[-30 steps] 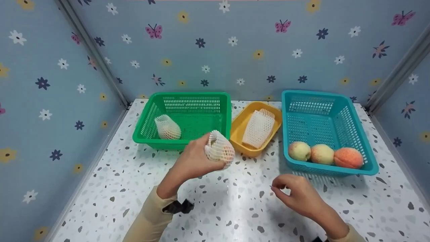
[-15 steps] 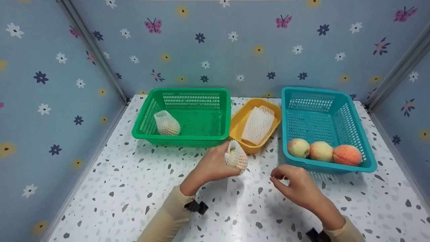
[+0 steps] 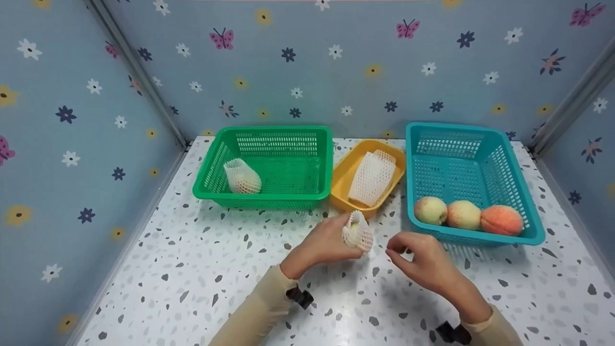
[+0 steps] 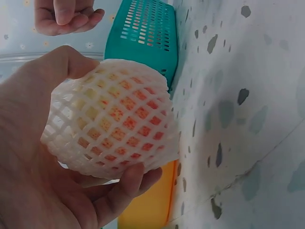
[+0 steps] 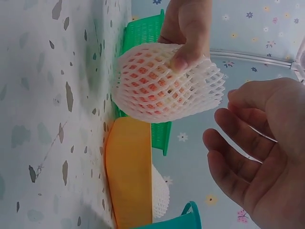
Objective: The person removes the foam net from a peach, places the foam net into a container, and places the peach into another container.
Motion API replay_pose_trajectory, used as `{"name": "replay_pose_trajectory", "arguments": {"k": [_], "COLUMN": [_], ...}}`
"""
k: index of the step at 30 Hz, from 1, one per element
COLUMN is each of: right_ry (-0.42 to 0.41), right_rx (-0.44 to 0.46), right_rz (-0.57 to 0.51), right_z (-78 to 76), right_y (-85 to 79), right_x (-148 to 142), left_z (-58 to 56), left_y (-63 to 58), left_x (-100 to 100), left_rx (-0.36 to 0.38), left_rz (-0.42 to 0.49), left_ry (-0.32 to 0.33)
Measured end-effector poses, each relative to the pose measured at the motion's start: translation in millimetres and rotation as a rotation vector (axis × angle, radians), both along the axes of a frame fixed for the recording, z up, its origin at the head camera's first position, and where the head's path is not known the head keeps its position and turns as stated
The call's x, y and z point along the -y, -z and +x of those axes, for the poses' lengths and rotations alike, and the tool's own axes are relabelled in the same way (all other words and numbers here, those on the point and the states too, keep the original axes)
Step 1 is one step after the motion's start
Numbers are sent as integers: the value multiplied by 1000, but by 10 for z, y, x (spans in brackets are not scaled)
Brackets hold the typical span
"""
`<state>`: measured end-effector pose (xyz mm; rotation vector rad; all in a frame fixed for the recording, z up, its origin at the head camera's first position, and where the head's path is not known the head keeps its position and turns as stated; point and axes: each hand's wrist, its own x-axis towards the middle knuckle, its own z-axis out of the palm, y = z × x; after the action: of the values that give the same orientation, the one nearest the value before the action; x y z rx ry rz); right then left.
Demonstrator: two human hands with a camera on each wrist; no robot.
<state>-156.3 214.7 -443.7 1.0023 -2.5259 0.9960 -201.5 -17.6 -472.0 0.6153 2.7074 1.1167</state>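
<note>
My left hand (image 3: 329, 242) grips a peach in a white foam net sleeve (image 3: 359, 236), above the table in front of the yellow basket. In the left wrist view, thumb and fingers wrap round the netted peach (image 4: 121, 114), whose red and yellow skin shows through the mesh. The right hand (image 3: 425, 264) is close by on the right, its fingers loosely curled and holding nothing. In the right wrist view, the right fingertips (image 5: 221, 117) are just beside the loose end of the net sleeve (image 5: 205, 90).
A green basket (image 3: 262, 197) at the left holds one netted peach (image 3: 244, 179). Beside it, a yellow basket (image 3: 341, 180) contains flat white foam net sleeves (image 3: 372, 178). The blue basket (image 3: 456, 168) on the right has three bare peaches (image 3: 463, 215). Patterned walls (image 3: 307, 67) enclose the speckled table.
My left hand has carried the netted peach to the right and slightly toward me, from near the green basket to beside the right hand. The right hand has barely moved.
</note>
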Motion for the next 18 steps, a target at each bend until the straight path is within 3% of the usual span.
{"name": "replay_pose_trajectory", "arguments": {"k": [9,18], "right_ry": [-5,5], "right_rx": [23,8], "right_rz": [-19,-20], "right_z": [10,-8], "right_y": [67,22], "right_x": [-78,-113], "left_z": [-82,-155], "left_y": [162,252], "left_x": [-105,-146], "left_rx": [70,71], "left_rz": [86,33], "left_ry": [-5,-42]}}
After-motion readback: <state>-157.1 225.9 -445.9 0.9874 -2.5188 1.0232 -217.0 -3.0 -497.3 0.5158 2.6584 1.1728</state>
